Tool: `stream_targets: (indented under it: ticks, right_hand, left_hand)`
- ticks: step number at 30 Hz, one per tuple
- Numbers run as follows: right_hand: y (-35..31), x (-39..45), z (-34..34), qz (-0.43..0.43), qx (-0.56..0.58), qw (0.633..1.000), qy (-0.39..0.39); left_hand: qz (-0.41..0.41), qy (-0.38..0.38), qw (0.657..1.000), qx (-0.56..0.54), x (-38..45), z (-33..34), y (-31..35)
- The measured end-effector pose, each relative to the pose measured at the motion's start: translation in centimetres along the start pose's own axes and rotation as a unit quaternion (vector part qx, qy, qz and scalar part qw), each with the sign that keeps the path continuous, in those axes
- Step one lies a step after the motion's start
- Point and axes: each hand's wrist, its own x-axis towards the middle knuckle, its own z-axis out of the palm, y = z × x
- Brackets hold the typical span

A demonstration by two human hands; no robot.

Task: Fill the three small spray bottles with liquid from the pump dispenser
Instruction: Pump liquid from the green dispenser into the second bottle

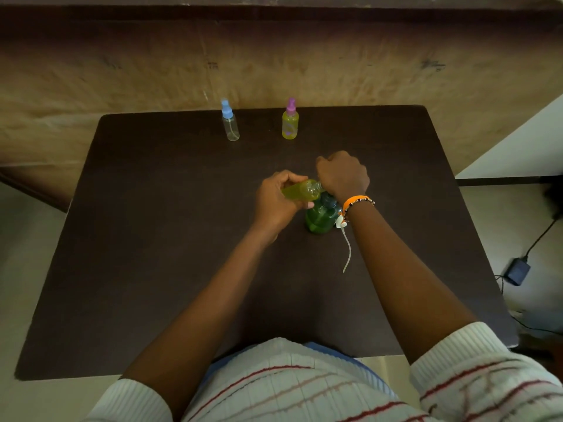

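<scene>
At the middle of the dark table point(152, 239), your left hand point(278, 201) curls its fingers around a small uncapped spray bottle point(301, 190), tipped on its side and filled with yellow-green liquid, its open neck pointing toward 3 o'clock. Your right hand point(342, 175) is balled into a fist, knuckles up, directly at that neck, above the green pump dispenser point(320, 217); what the fist holds or presses is hidden under it, so you cannot tell its grip beyond the curled fingers. The dispenser stands upright on the table, just below the tilted bottle at 5 o'clock from it, its dark top partly covered by your right wrist.

An orange beaded bracelet point(356, 202) circles that wrist. Just beneath it, at 3 o'clock from the dispenser, a white spray head with its thin dip tube point(347, 251) lies on the table, the tube trailing toward 6 o'clock.

At the far edge, toward 12 o'clock, two more small bottles stand upright and well apart: a blue-capped bottle point(230, 121), clear and looking empty, toward 11 o'clock, and a purple-capped bottle point(290, 121), full of yellow liquid, beside it at 12 o'clock.

Off the table toward 3 o'clock, a dark power adapter point(517, 271) with its cable lies on the pale floor.
</scene>
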Motion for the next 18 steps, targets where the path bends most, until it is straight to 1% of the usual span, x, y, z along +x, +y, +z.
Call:
stream_targets:
  ticks: [9,15,18]
  right_hand:
    - [0.08,-0.28,0.1,0.017,0.036,0.999,0.034]
    - [0.09,-0.44,-0.06,0.019,0.035,0.999,0.027]
    - [0.02,-0.45,-0.31,0.012,0.023,1.0,0.009]
  left_hand:
    - [-0.01,0.002,1.0,-0.018,0.09,0.2,-0.27]
    - [-0.008,0.0,1.0,-0.012,0.0,0.2,-0.24]
    - [-0.002,-0.002,1.0,-0.009,-0.14,0.06,-0.08]
